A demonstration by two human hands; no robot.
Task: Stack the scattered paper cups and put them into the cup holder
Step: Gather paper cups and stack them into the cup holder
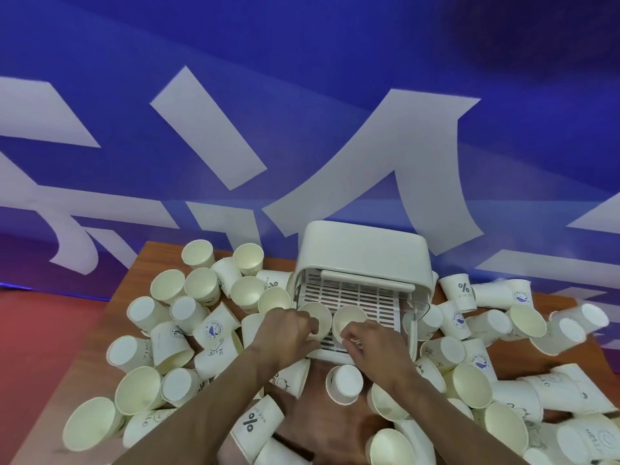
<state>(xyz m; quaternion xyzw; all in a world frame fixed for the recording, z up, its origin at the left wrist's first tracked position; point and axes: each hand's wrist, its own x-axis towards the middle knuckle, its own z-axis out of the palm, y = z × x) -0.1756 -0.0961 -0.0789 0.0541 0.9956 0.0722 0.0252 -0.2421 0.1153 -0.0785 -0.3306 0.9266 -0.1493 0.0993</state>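
Note:
A white cup holder box (362, 260) stands at the table's middle back, its slotted tray (349, 297) pulled out toward me. Two cup stacks stand on the tray's front. My left hand (288, 330) grips the left stack (317, 313) and my right hand (372, 340) grips the right stack (349, 318) by its rim. Several loose white paper cups (188, 317) lie scattered all around, some upright, some tipped on their sides, some printed with logos.
The brown wooden table (144, 263) ends at the left above a red floor (50, 330). A blue banner with large white letters (302, 129) hangs close behind. More cups (503, 380) pile at the right and near my forearms.

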